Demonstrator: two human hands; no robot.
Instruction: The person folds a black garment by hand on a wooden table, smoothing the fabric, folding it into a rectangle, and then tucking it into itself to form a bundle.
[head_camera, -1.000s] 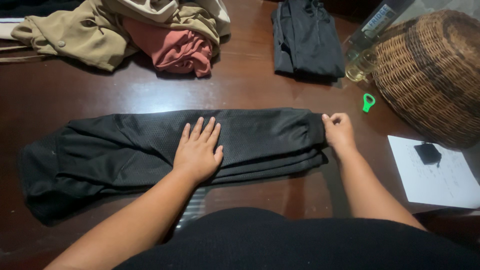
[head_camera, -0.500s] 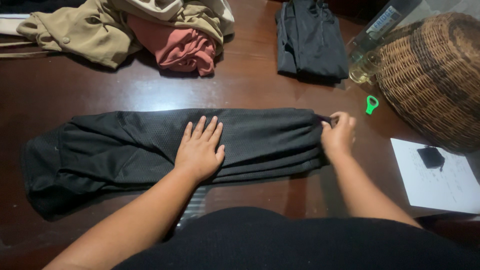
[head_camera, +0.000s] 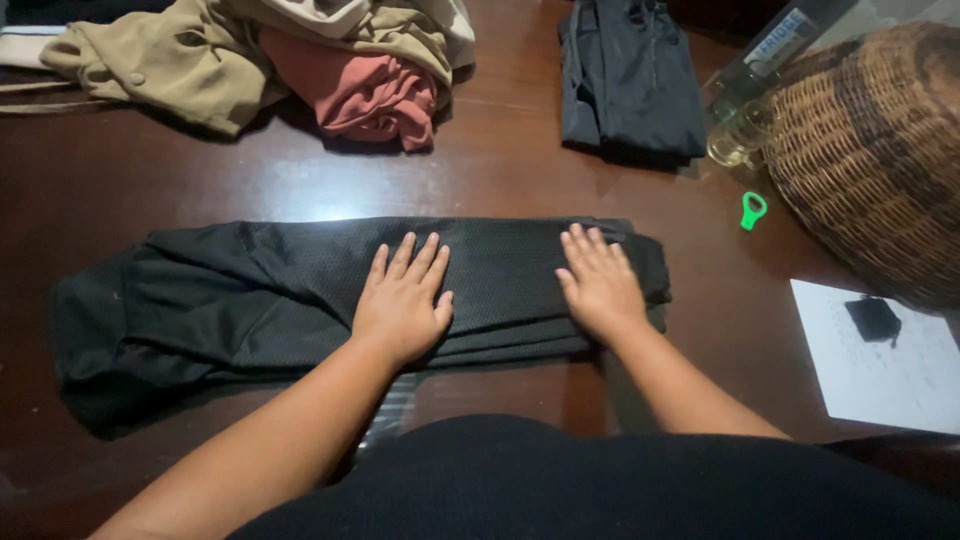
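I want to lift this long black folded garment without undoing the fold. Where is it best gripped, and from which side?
Probably at the right end of the black garment, coming in from the right. There the layers lie stacked with even edges beside the right hand, so one grip could pinch them all. The left end is spread and rumpled. The left hand lies flat on the middle.

Premises: a private home, most likely a dining or living area in use for sorting laundry. Evidence follows. The worktop (head_camera: 250, 180) is polished dark wood of domestic furniture type. Household clothing lies on it: a loose heap of khaki and pink garments (head_camera: 300, 60), a folded dark garment (head_camera: 630, 85), and a long black mesh garment (head_camera: 300, 290) spread flat. A woven wicker basket (head_camera: 870, 150), a small glass jar (head_camera: 738, 135), a green plastic ring (head_camera: 752, 209) and a sheet of paper (head_camera: 890, 375) stand alongside.
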